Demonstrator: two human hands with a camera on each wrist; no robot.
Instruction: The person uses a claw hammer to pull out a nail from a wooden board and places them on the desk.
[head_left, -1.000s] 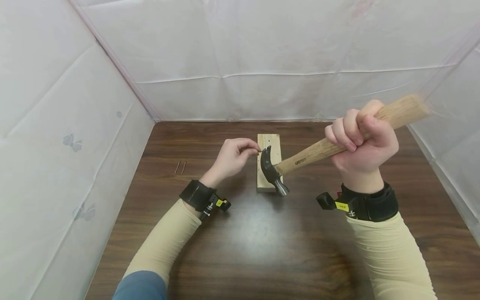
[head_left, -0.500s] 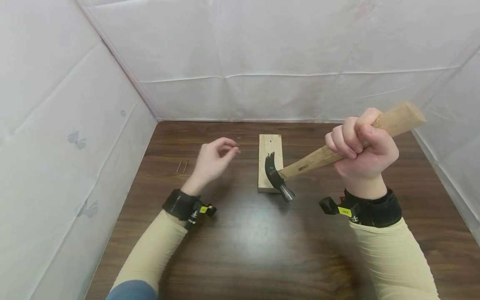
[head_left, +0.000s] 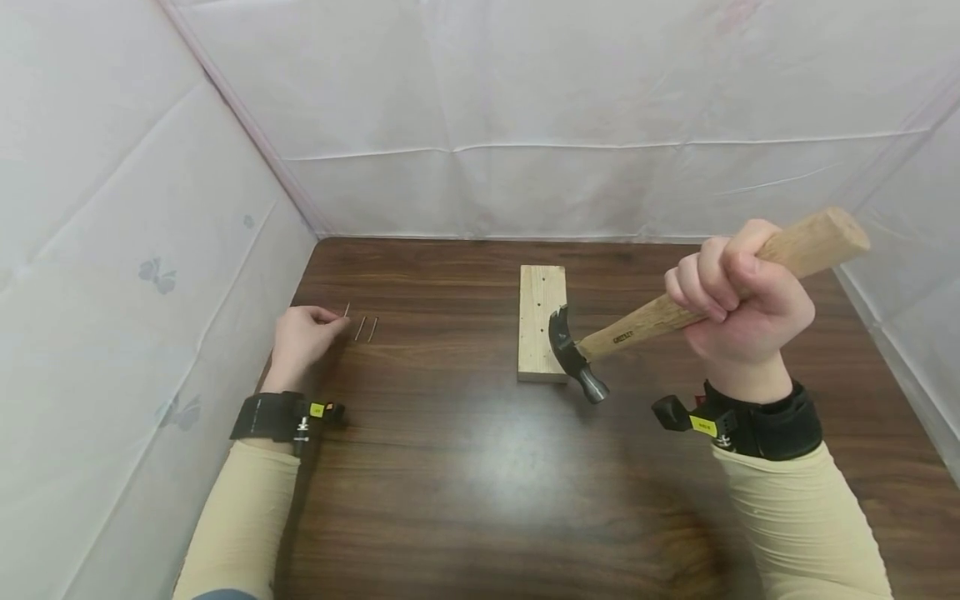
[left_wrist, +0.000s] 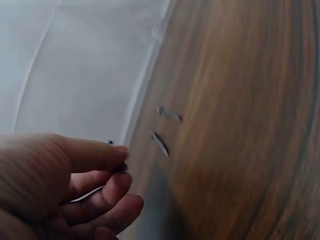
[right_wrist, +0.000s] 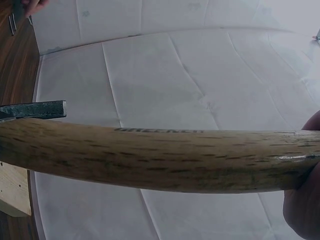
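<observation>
My left hand lies near the table's left edge, thumb and fingers pinching a small nail. Two more nails lie on the table just right of it; the left wrist view shows the same nails beyond the pinching fingertips. My right hand grips the wooden handle of a claw hammer well up its length. Its steel head hangs over the near right corner of a pale wood block. The right wrist view shows the handle and the claw.
The dark wooden table is boxed in by white sheeting walls on the left, back and right. Small holes dot the block's top face. Black wrist straps sit on both forearms.
My left hand left the block and swept left to the nails by the wall, carrying a nail. The hammer and right hand drifted slightly right, off the block's middle.
</observation>
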